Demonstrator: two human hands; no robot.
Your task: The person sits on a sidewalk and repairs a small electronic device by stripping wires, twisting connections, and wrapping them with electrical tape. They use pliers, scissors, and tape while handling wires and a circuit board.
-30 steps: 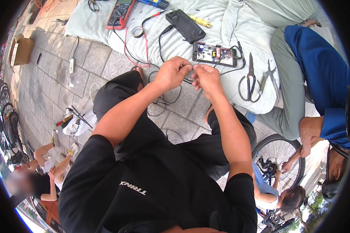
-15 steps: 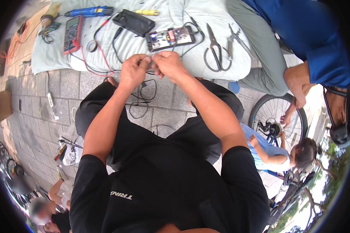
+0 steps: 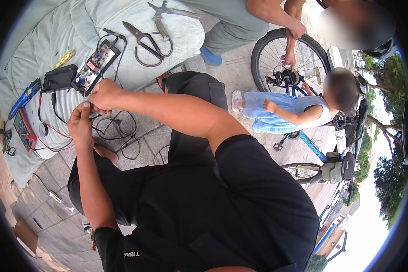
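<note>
My left hand (image 3: 80, 127) and my right hand (image 3: 103, 97) meet at the cloth's edge, both with fingers pinched. Whatever lies between the fingertips is too small and hidden to make out. Just beyond my right hand lies an open black housing with a circuit board (image 3: 96, 67) and a pink part on it. A black plastic cover (image 3: 60, 80) rests beside it. Thin black cables (image 3: 122, 140) run beneath my hands and hang in loops over the paving.
On the pale padded cloth (image 3: 90, 22) lie scissors (image 3: 145, 43), pliers (image 3: 161, 22), a yellow-handled screwdriver (image 3: 65, 59), a blue tool (image 3: 25, 99), a red multimeter (image 3: 25, 131) and a tape roll (image 3: 43, 130). To the right, a person's hand (image 3: 289, 60) and a child (image 3: 285, 111) are at a bicycle (image 3: 310, 147).
The view has swung to the right, so the cloth and my hands now appear farther left and tilted. My hands stay pinched close together; more of the bicycle shows.
</note>
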